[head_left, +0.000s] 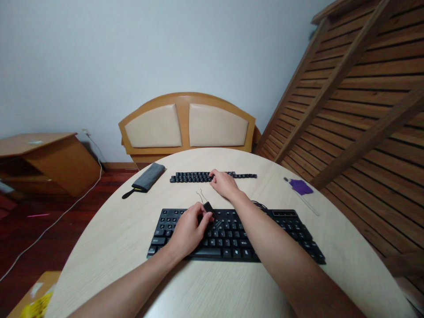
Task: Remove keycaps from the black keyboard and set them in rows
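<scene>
Pinching key puller (208,206) in left hand (188,229), poised over keyboard (285,229); right hand (225,183) reaching far keycaps (188,177), fingers curled, grip unclear.

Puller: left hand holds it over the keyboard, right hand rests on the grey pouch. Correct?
Not quite. The head view shows the right hand on the row of loose keycaps beyond the keyboard, not on the pouch, which lies apart to the left. The left hand does hold the puller over the keyboard.
</scene>
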`<state>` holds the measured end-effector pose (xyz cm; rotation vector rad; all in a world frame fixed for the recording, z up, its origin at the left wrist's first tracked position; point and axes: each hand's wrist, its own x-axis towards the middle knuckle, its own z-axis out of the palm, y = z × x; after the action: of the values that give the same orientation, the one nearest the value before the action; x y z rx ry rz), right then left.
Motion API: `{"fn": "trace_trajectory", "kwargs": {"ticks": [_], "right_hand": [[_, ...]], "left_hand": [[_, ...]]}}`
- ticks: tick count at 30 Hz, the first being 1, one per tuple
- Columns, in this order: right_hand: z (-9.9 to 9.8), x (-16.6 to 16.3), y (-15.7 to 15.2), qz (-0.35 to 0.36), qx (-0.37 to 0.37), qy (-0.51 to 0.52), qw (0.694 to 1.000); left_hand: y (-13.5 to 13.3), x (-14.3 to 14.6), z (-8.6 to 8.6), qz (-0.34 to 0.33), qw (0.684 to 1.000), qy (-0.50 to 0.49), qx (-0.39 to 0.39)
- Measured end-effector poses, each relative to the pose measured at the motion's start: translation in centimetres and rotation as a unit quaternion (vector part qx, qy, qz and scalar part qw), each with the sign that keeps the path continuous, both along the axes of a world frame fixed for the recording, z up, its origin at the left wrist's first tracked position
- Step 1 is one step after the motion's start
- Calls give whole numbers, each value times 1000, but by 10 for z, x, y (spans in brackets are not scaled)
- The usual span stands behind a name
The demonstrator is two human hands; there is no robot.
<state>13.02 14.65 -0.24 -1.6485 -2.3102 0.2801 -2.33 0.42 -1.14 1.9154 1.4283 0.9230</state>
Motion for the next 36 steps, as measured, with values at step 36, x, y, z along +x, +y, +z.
{"fn": "trace_trajectory", "kwargs": {"ticks": [36], "right_hand": [[59,48,-105,184,-80,-115,973]], "left_hand": [[-3,-6,14,-87,995,13,35]]}}
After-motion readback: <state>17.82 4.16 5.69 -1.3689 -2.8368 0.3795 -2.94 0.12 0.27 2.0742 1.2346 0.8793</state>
